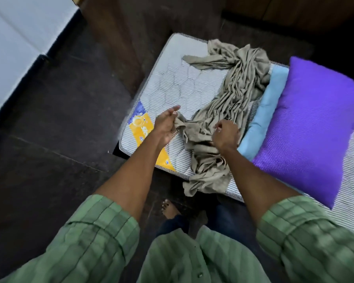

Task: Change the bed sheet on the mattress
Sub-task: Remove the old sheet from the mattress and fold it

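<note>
A striped mattress [172,84] lies on the dark floor [59,119], with a purple pillow [315,127] and a blue pillow [264,115] on its right part. A crumpled beige bed sheet [237,86] sprawls across the bare middle, running from the far edge down to the near edge. The left hand [166,124] pinches a corner of it, and the right hand [226,134], just beside, has its grip closed around a bunch of the same cloth.
</note>
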Available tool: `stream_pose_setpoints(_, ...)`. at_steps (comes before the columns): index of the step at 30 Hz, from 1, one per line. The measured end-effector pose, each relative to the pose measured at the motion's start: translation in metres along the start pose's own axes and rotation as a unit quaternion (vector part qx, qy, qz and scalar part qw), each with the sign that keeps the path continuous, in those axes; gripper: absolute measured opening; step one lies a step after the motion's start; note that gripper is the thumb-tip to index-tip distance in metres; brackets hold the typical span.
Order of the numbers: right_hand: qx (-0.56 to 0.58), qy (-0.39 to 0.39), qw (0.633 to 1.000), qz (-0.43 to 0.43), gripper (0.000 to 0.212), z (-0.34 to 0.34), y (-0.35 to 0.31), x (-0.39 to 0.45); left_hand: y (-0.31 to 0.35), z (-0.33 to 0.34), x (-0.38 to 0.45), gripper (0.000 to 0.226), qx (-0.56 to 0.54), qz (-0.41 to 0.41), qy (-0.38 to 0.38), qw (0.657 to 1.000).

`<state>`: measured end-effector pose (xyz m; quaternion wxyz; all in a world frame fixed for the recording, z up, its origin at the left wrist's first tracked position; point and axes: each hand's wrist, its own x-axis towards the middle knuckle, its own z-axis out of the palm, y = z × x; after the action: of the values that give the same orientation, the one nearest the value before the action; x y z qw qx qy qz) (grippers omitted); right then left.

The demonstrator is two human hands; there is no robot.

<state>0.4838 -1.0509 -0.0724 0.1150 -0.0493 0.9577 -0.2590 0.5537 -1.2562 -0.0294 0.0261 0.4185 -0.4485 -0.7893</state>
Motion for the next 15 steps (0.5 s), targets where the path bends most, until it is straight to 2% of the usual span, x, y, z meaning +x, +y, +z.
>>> stream_pose_setpoints(3, 0.081, -0.098, 0.984, -0.128, 0.053, -0.010, -0.028, -0.014, 0.016, 0.014, -0.016, 0.034, 0.028, 0.002, -0.038, 0.999)
stream_pose_setpoints(4, 0.121, -0.123, 0.975, -0.143, 0.055, -0.013, -0.039, -0.019, 0.020, 0.019, -0.022, 0.035, 0.026, 0.004, -0.044, 0.999)
stream_pose_setpoints(7, 0.239, -0.121, 0.957, -0.109, 0.036, -0.023, -0.074, -0.034, 0.042, 0.036, -0.038, 0.038, 0.015, 0.009, -0.056, 0.998)
stream_pose_setpoints(8, 0.264, -0.109, 0.954, -0.089, 0.038, -0.027, -0.079, -0.038, 0.048, 0.042, -0.044, 0.039, 0.010, 0.010, -0.057, 0.998)
stream_pose_setpoints(10, 0.268, -0.070, 0.958, -0.075, 0.039, -0.040, -0.086, -0.038, 0.061, 0.051, -0.055, 0.040, 0.012, 0.021, -0.037, 0.999)
stream_pose_setpoints(15, 0.260, -0.017, 0.962, -0.086, 0.012, -0.067, -0.080, -0.003, 0.073, 0.058, -0.044, 0.048, 0.122, 0.073, 0.055, 0.988)
